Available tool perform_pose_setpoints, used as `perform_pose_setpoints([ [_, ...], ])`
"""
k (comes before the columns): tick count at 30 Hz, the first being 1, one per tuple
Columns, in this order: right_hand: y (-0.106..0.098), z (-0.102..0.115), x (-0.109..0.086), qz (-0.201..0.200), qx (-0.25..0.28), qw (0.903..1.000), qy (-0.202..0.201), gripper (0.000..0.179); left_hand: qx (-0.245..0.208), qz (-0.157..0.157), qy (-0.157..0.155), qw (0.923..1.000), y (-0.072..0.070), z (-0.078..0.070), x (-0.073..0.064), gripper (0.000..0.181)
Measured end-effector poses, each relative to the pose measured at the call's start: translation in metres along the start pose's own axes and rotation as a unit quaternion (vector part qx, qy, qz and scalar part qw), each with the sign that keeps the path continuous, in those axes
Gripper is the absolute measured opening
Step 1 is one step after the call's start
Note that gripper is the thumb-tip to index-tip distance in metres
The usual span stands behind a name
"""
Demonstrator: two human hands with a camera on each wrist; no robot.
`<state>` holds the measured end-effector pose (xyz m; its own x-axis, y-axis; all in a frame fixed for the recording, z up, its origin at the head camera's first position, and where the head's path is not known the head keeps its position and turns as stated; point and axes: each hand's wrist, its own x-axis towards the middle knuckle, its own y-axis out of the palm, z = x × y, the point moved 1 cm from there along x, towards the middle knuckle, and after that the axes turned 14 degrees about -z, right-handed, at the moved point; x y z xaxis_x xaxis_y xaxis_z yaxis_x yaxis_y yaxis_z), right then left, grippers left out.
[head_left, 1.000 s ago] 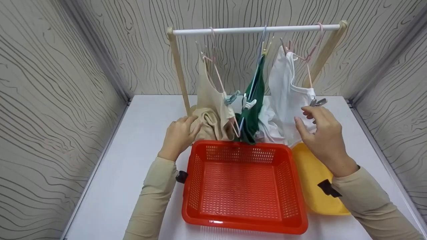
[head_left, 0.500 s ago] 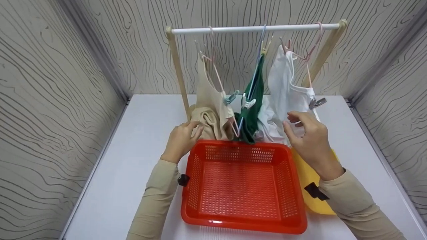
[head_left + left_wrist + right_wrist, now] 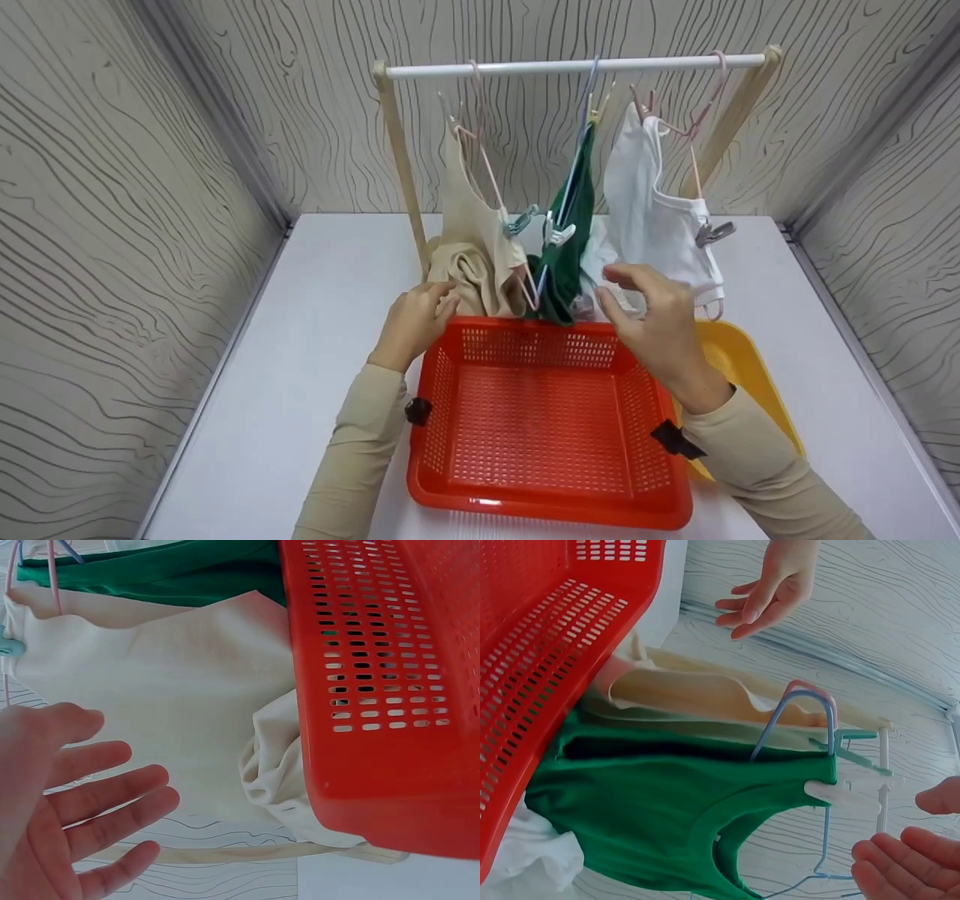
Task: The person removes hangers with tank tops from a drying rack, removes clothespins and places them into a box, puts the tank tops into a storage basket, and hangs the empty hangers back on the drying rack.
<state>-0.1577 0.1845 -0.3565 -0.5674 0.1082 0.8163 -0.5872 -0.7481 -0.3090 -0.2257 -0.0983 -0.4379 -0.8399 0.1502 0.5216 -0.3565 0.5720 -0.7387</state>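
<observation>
My left hand [image 3: 412, 322] hovers by the left back corner of the red basket [image 3: 540, 517], fingers loosely bent and holding nothing. The beige top [image 3: 172, 682] hangs just beyond its fingertips. My right hand [image 3: 660, 330] is over the basket's right back corner, thumb and fingers apart with nothing between them. In the head view it overlaps part of the white top [image 3: 634, 176]. Between the two hangs a green top [image 3: 652, 802] on a blue hanger [image 3: 826, 840]. Clothespins fasten the garments: a teal one [image 3: 521, 220], a white one [image 3: 559, 232] and a grey one [image 3: 714, 233].
A small rack with a white rod [image 3: 540, 67] and wooden legs [image 3: 401, 165] stands at the back of the white table [image 3: 262, 360]. A yellow basin [image 3: 757, 382] lies right of the basket, partly behind my right forearm. Patterned panels enclose the table.
My right hand has moved left and slightly down, away from the grey clothespin on the white top. The left hand has shifted slightly toward me. The garments hang much as before.
</observation>
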Motion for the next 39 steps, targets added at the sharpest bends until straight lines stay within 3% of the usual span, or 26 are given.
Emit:
perform_pose_setpoints([
  [11, 0.015, 0.011, -0.004, 0.020, 0.036, 0.9991, 0.008, 0.019, -0.010, 0.000, -0.003, 0.9999, 0.007, 0.004, -0.004, 0.028],
  [19, 0.034, 0.022, -0.009, 0.042, 0.045, 0.9980, 0.010, 0.024, -0.038, 0.017, -0.027, 0.9988, 0.011, 0.006, -0.005, 0.027],
  [26, 0.052, 0.035, -0.010, 0.080, 0.079, 0.9921, 0.056, 0.034, -0.039, 0.023, -0.029, 0.9985, 0.015, 0.008, -0.009, 0.026],
  [39, 0.079, 0.048, -0.014, 0.103, 0.078, 0.9820, 0.138, 0.068, -0.034, 0.017, -0.032, 0.9988, 0.017, 0.009, -0.013, 0.025],
])
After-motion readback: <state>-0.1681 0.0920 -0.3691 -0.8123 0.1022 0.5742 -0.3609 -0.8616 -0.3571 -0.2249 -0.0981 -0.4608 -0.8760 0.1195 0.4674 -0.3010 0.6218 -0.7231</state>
